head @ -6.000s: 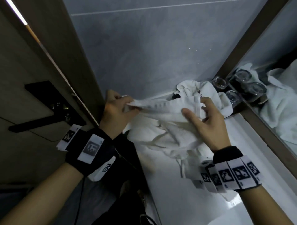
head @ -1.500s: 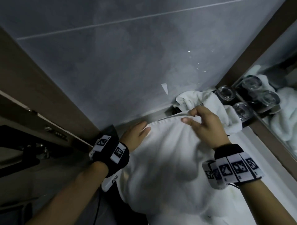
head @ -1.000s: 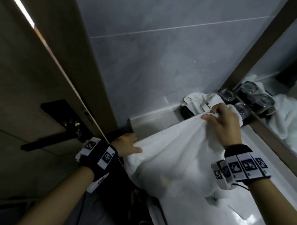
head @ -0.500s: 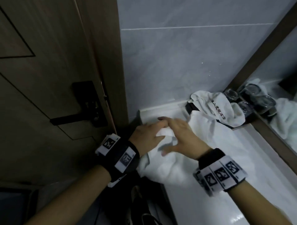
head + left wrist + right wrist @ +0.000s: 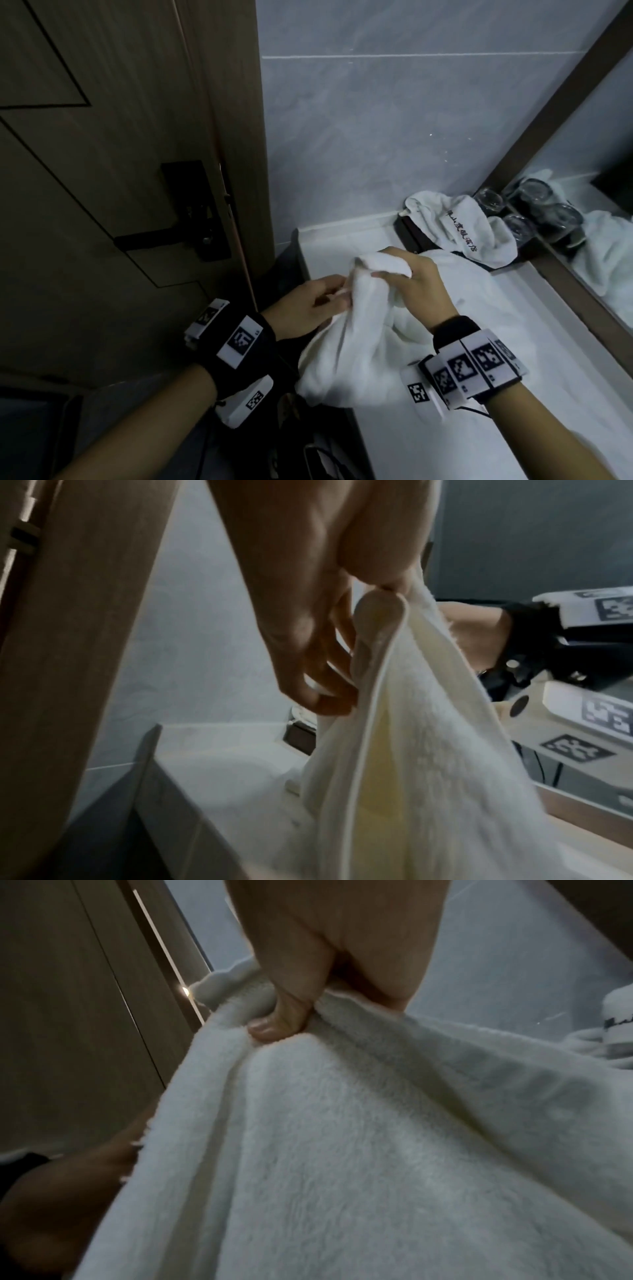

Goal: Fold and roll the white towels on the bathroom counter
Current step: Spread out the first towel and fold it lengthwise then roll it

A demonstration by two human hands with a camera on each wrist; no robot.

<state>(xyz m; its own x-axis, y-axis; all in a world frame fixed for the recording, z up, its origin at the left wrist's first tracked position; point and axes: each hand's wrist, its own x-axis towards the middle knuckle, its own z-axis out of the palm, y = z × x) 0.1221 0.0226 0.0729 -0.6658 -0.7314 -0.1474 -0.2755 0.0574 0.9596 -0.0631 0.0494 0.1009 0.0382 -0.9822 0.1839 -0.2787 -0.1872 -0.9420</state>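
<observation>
**Both hands bunch a white towel at the table's left end**

Overhead, the head view shows a pale table (image 5: 534,308) running along a grey tiled wall (image 5: 394,130), with a brown wooden door (image 5: 102,154) and its black handle (image 5: 171,236) to the left and a framed mirror (image 5: 603,205) to the right. Upturned drinking glasses (image 5: 489,202) stand in the far corner by the mirror. Just beside them a second towel with dark lettering (image 5: 462,233) lies crumpled on a dark tray (image 5: 411,233). The white towel (image 5: 359,335) is gathered and lifted at the table's left end, its lower part spilling over the near edge. The right hand (image 5: 414,284) grips its bunched top; the left hand (image 5: 308,305) meets the cloth from the left.

Next, the left wrist view: the left hand (image 5: 308,615) has its fingers (image 5: 329,696) curled, pinching the towel's hemmed edge (image 5: 380,669), and the towel (image 5: 428,777) hangs in soft folds above the table (image 5: 205,777).

Lastly, the right wrist view: the right hand (image 5: 335,947) clamps thumb against fingers (image 5: 274,1026) on a thick fold, the fluffy towel (image 5: 342,1150) filling the frame, the door (image 5: 68,1001) behind.
</observation>
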